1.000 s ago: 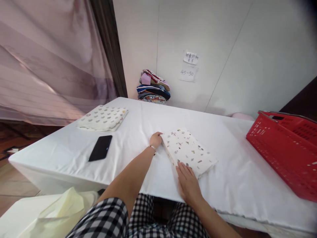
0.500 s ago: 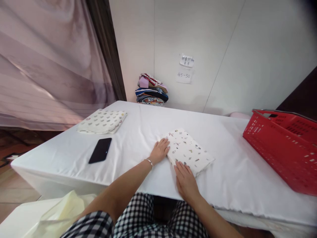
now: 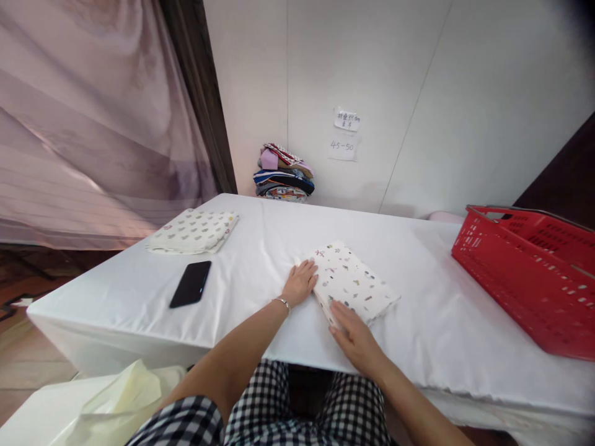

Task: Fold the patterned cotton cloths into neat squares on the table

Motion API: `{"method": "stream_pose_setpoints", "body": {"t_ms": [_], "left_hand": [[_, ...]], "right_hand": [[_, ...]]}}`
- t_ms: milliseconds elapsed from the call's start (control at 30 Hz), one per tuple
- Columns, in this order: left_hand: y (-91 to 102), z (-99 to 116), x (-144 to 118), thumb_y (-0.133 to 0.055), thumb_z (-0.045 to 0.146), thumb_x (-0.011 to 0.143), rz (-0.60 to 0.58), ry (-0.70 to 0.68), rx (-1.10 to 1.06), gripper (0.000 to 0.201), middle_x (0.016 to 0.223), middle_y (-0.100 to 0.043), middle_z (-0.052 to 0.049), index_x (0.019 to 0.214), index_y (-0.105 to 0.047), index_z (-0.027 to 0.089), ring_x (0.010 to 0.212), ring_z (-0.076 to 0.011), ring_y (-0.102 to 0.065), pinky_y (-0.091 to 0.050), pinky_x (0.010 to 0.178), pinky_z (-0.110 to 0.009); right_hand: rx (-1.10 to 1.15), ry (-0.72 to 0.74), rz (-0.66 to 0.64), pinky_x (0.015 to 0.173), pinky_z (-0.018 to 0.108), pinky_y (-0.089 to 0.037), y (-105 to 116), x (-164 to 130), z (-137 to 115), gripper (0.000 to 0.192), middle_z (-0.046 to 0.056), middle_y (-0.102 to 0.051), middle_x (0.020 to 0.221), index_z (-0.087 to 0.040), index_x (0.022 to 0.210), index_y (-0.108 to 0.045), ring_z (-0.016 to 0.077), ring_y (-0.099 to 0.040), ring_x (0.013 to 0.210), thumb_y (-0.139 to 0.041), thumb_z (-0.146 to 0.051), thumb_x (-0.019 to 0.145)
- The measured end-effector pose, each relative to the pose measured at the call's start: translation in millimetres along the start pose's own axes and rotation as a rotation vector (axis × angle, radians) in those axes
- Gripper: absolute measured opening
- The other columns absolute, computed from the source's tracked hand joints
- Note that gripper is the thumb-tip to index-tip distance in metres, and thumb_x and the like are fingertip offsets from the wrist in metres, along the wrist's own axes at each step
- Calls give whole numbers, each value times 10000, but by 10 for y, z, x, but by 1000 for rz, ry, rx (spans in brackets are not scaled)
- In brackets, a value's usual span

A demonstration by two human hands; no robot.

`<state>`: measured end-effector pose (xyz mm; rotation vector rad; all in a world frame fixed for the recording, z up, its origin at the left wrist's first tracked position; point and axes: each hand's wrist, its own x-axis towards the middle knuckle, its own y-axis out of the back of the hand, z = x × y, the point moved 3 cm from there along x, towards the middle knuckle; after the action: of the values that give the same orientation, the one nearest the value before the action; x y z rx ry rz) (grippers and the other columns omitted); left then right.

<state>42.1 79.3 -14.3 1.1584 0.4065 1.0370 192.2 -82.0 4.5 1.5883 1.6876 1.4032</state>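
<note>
Left hand (image 3: 301, 282) flat and open on the 9 o'clock edge of the folded patterned cloth (image 3: 349, 284) at table (image 3: 260, 248) centre, right hand (image 3: 354, 334) open at its 6 o'clock corner, gripping nothing; risk of layers sliding apart under uneven pressing.

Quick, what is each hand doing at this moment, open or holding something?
Left hand: open, flat against the left edge of the folded white patterned cloth.
Right hand: open, fingers on the cloth's near edge.
</note>
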Motion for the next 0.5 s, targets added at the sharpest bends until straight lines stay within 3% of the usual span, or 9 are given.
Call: {"method": "stream_pose_setpoints", "body": {"t_ms": [133, 300, 400, 500], "left_hand": [[-3, -26, 5, -283, 385, 930, -12, 9, -9, 420, 1453, -326, 1, 1314, -416, 280, 1356, -190, -214, -168, 1091, -470], [32, 19, 38, -309, 366, 923, -25, 45, -24, 403, 1444, -344, -12, 1295, -436, 275, 1356, -198, -220, -168, 1089, -486], [43, 195, 7, -353, 381, 909, 5, 70, 4, 400, 1413, -393, -58, 1258, -480, 232, 1345, -239, -243, -165, 1081, -518], [18, 457, -121, -376, 423, 899, 58, -60, 29, 415, 1378, -439, -71, 1236, -501, 216, 1329, -247, -277, -149, 1092, -507]], "right_hand": [[-96, -189, 29, 1081, 489, -217, 138, 180, 255, 481, 95, -325, 1441, -171, 1324, -441, 249, -249, 1344, -353, -388, 904], [-244, -231, -100, 1090, 468, -169, -34, 146, 384, 487, 91, -338, 1435, -161, 1316, -453, 241, -254, 1341, -312, -396, 914], [-279, -234, -101, 1094, 442, -160, -74, 111, 365, 497, 82, -327, 1442, -151, 1321, -445, 228, -241, 1346, -279, -396, 922], [-285, -238, -101, 1096, 429, -150, -56, 112, 325, 506, 82, -315, 1447, -145, 1331, -432, 223, -231, 1350, -259, -396, 926]]}}
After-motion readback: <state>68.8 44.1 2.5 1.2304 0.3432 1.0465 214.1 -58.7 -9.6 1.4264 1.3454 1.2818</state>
